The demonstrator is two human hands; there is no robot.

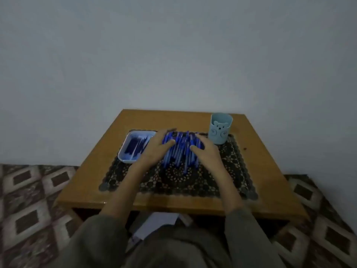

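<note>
Pens (pixel 179 149): blue heap on lace mat (pixel 173 182), mid-table.
Left hand (pixel 159 147): fingers straight, pressed to the heap's left side, gripping nothing.
Right hand (pixel 207 151): likewise, right side.

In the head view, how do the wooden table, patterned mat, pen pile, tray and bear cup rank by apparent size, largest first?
1. wooden table
2. patterned mat
3. pen pile and tray, about alike
4. bear cup
</note>
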